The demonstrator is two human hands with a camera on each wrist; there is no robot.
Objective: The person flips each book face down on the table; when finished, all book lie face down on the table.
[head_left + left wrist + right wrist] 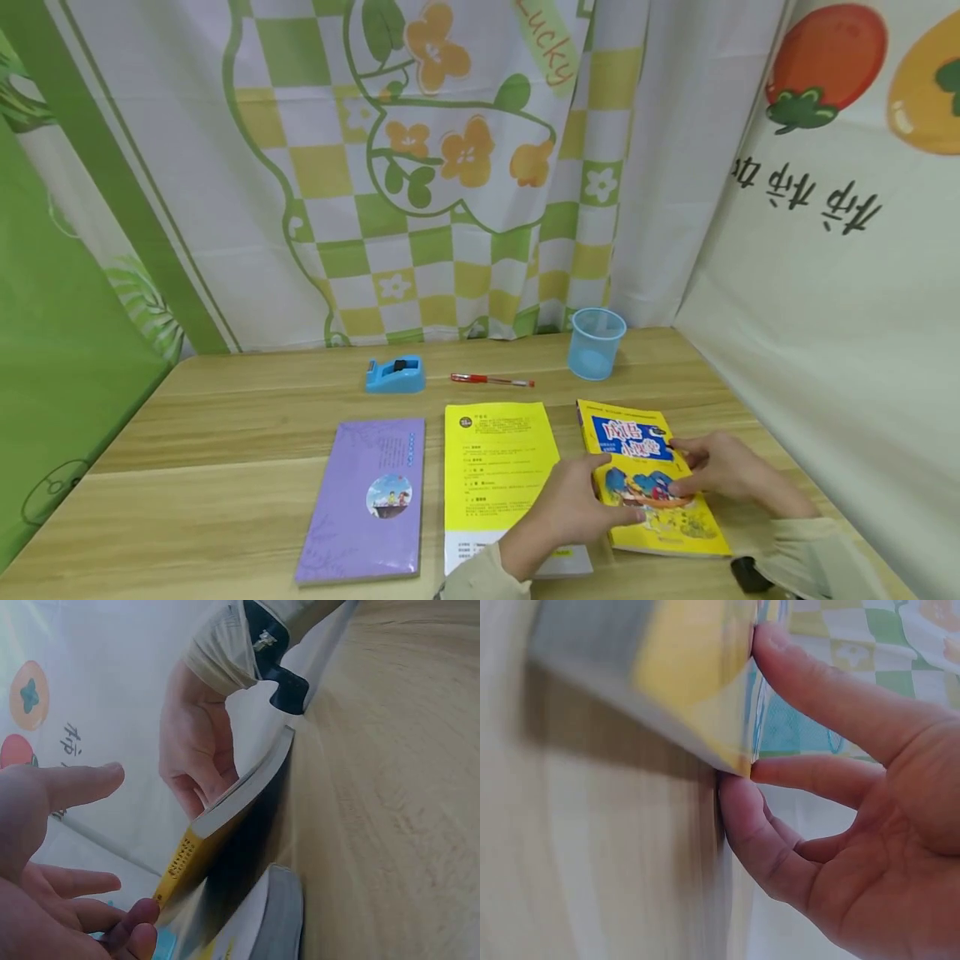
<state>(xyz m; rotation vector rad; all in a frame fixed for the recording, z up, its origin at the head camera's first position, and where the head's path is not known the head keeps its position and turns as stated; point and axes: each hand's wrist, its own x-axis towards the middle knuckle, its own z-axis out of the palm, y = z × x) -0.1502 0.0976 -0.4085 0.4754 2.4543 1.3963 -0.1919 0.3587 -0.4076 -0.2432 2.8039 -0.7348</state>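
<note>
A yellow book with a blue title panel and a cartoon picture [651,487] lies between both hands at the right. In the left wrist view it is tilted, its spine raised off the wood. My right hand [723,475] grips its right edge, thumb on the cover and fingers at the underside. At the spine, my left hand [573,504] touches the book with its fingertips [142,915]; its thumb reaches over the cover and stands apart from it. Beside them, a thicker yellow-and-white book [498,475] lies flat, partly covered by the left hand.
A purple book [367,500] lies flat at the left. Along the back stand a blue tape dispenser [396,375] and a blue translucent cup [596,343], with a red pen [492,380] between them. Curtains [450,250] border the wooden table [240,433].
</note>
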